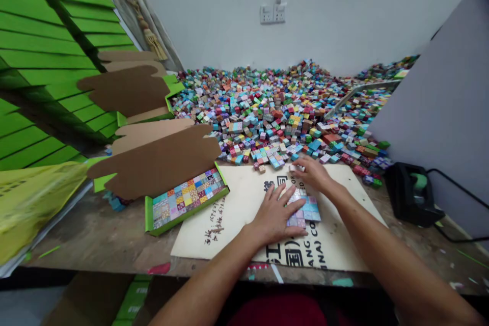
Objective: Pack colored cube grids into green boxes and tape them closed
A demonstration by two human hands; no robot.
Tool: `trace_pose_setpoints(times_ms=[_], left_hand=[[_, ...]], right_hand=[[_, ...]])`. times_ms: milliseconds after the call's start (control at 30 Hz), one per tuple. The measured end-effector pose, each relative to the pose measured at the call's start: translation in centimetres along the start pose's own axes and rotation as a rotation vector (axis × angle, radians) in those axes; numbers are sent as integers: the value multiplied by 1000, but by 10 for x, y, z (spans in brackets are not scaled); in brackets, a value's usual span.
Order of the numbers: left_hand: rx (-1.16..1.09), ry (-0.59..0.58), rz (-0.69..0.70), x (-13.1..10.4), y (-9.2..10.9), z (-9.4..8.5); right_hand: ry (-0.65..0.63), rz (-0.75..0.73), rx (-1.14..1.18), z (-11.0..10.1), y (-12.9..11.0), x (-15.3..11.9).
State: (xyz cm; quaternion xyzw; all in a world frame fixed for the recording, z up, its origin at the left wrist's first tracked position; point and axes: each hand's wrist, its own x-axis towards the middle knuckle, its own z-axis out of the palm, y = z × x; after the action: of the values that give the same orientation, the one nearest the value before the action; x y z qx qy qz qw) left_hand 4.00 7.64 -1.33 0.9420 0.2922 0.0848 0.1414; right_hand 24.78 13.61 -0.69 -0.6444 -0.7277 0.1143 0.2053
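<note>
My left hand [273,214] lies with spread fingers over a flat block of small patterned cubes [311,209], mostly light blue and pale purple, partly hidden under the fingers. Just beyond, my right hand [311,174] pinches a small whitish cube [293,167] between thumb and fingertips, near the edge of the loose pile. Both hands are above a cream board [237,214] printed with black lettering. To the left, an open green box [187,211] holds rows of multicoloured patterned cubes.
A large heap of loose cubes [267,107] spreads against the wall. Brown cardboard flaps [164,160] rise behind the green box. Stacked green boxes [46,51] stand at left, near a yellow sack [38,204]. A black tape dispenser [410,196] with a cable sits at right.
</note>
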Motion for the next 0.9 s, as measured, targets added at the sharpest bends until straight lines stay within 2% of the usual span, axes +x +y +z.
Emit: trace_pose_setpoints(times_ms=[100, 200, 300, 367, 467, 567, 667, 767, 900], left_hand=[[-15, 7, 3, 1, 0, 1], [-23, 9, 4, 2, -1, 3], [-21, 2, 2, 3, -2, 3], [-16, -6, -2, 3, -2, 3], [-7, -12, -6, 4, 0, 3], [3, -13, -6, 4, 0, 2], [11, -23, -4, 2, 0, -1], [15, -57, -3, 3, 2, -8], [32, -34, 7, 13, 15, -12]], right_hand=[[-13, 2, 109, -27, 4, -51], [-125, -43, 272, -45, -4, -110], [-160, -25, 284, -36, -16, -153], [-113, 13, 252, -20, -22, -165], [5, 59, 213, 2, -27, -167], [63, 62, 204, 10, -31, -166], [33, 12, 270, 0, -30, -166], [-21, -12, 333, -20, -13, -156], [137, 73, 232, -40, 33, -111]])
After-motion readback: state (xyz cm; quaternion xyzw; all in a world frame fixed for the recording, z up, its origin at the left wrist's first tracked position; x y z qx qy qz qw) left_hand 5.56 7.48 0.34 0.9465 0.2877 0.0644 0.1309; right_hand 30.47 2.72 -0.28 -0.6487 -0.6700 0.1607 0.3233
